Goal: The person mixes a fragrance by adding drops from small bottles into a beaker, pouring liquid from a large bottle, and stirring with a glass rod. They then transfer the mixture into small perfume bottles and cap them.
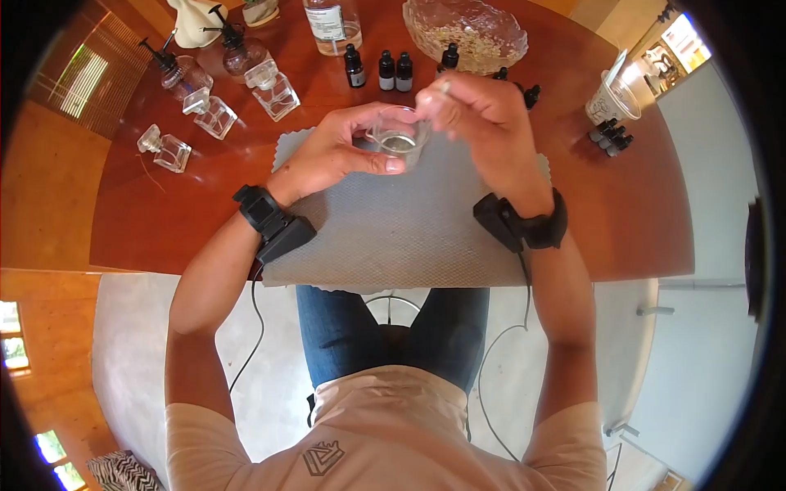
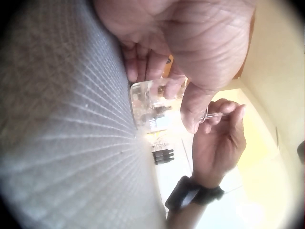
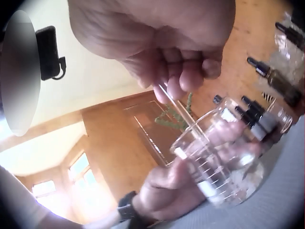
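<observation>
Right hand (image 3: 162,40): fingers pinch thin rod (image 3: 188,114), lower end indistinct | left hand (image 1: 327,153): fingers curled round beaker (image 3: 217,174), contents unclear

Obs. from the side: widest way in is low over the near part of the mat (image 1: 377,237), between the two forearms (image 1: 565,286). Beyond it, left hand (image 1: 340,155) and right hand (image 1: 491,123) flank the beaker (image 1: 401,147); thin rod (image 3: 187,114) and right hand obstruct its mouth from above. Left: strip of tabletop passable between mat and three clear bottles (image 1: 280,100). Far side: row of black-capped bottles (image 1: 354,74) bars the way, glass bowl (image 1: 514,51) behind. Right: lane between mat and cup (image 1: 610,102); small bottles (image 1: 612,137) crowd the cup's near side
</observation>
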Motion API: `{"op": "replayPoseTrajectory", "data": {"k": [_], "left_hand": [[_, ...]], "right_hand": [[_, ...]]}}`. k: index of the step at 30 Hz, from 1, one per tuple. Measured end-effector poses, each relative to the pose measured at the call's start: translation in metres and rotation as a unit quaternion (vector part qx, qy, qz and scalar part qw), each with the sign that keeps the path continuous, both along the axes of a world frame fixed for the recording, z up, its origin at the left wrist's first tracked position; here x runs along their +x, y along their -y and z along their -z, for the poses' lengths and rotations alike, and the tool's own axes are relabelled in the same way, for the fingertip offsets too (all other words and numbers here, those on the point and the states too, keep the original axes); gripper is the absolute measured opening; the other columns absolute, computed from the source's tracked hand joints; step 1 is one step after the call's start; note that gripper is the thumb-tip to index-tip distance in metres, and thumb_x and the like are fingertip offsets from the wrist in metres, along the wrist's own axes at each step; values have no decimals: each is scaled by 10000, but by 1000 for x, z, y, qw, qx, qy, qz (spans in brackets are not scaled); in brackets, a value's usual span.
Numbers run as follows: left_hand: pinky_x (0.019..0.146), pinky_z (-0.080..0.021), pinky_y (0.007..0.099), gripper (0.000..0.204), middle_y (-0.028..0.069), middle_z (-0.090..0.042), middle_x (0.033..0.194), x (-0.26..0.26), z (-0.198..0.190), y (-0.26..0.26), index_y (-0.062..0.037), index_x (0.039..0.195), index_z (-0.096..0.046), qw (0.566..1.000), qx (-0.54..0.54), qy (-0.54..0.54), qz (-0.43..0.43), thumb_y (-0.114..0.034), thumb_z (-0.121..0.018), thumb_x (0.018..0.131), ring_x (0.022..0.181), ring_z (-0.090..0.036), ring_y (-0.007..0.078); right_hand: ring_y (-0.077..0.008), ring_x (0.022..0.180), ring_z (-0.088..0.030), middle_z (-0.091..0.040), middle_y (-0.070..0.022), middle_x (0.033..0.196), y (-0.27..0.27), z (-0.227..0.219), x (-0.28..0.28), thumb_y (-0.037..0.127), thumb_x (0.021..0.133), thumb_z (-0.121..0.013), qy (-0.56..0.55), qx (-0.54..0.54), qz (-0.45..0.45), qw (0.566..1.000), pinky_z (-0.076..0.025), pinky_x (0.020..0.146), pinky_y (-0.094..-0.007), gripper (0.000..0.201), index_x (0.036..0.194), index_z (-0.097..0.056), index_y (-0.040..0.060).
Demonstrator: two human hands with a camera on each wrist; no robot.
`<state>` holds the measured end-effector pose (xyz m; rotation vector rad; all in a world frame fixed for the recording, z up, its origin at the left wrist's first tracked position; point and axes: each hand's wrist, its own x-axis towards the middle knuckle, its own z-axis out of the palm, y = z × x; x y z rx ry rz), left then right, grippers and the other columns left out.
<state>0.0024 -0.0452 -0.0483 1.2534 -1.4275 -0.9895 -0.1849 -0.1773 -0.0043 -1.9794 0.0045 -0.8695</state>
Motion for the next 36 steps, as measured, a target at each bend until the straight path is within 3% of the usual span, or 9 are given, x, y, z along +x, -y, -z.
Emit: {"op": "replayPoseTrajectory", "data": {"k": [9, 12, 15, 21, 24, 27, 30, 33, 36], "left_hand": [[986, -481, 301, 586, 60, -684, 1230, 1, 0, -1, -34, 1357, -609, 1000, -10, 14, -5, -130, -843, 828, 1127, -614, 129], [981, -486, 301, 578, 59, -689, 1219, 1, -1, -1, -34, 1352, -614, 1000, 5, 7, -1, -128, -842, 829, 1110, -622, 128], [980, -487, 302, 579, 56, -689, 1213, 0, 0, 2, -33, 1353, -612, 1000, 4, -2, 8, -129, -842, 830, 1104, -623, 127], [988, -485, 307, 588, 56, -684, 1217, -1, 0, -1, -32, 1363, -603, 1000, 6, -8, -5, -124, -839, 833, 1110, -622, 132], [994, -484, 311, 599, 66, -679, 1234, 0, -1, 1, -34, 1373, -595, 1000, 18, -11, 12, -125, -840, 834, 1123, -619, 140], [992, -484, 311, 597, 67, -680, 1237, 1, 2, 2, -40, 1372, -597, 1000, -1, 0, 3, -125, -841, 833, 1131, -614, 140], [989, -483, 311, 594, 62, -681, 1234, 0, 2, -1, -44, 1366, -604, 1000, 0, -9, -12, -126, -844, 830, 1136, -611, 135], [993, -481, 312, 599, 59, -679, 1234, 0, -2, 0, -43, 1366, -604, 1000, 18, -7, 4, -130, -848, 826, 1156, -603, 132], [995, -480, 310, 602, 58, -680, 1232, 0, 1, 1, -37, 1367, -603, 1000, 0, 4, 3, -135, -849, 827, 1157, -604, 131]], "right_hand": [[-177, 621, -516, -567, -99, 715, 4, 2, 1, 146, 961, -658, -25, -53, 23, 998, -429, 582, -329, 208, 878, -628, -42], [-171, 618, -510, -565, -96, 712, -4, 11, 12, 141, 961, -655, 58, -47, 41, 996, -425, 578, -325, 206, 869, -624, -40], [-172, 616, -511, -559, -91, 702, -13, 8, 12, 135, 962, -655, 34, -27, -34, 998, -427, 578, -316, 204, 862, -620, -40], [-141, 638, -517, -560, -81, 717, 3, 10, 9, 136, 965, -655, -9, -5, 56, 998, -428, 595, -297, 190, 879, -635, -32], [-111, 640, -493, -545, -63, 704, -10, 16, 14, 134, 969, -646, 49, 18, -28, 998, -409, 589, -276, 181, 873, -647, -18], [-159, 650, -517, -569, -80, 723, -5, 3, 3, 121, 975, -621, -14, 33, -57, 998, -428, 603, -298, 179, 871, -645, -24], [-173, 672, -534, -582, -88, 744, 4, 3, 3, 119, 979, -610, -60, -15, 55, 997, -442, 628, -307, 190, 871, -643, -34], [-140, 661, -519, -569, -73, 726, -10, 14, 13, 129, 977, -619, 51, 4, -19, 999, -432, 616, -291, 194, 866, -642, -28], [-158, 633, -504, -564, -79, 720, -8, 4, 5, 142, 976, -625, 8, 17, -44, 999, -428, 603, -292, 195, 875, -637, -24]]}}
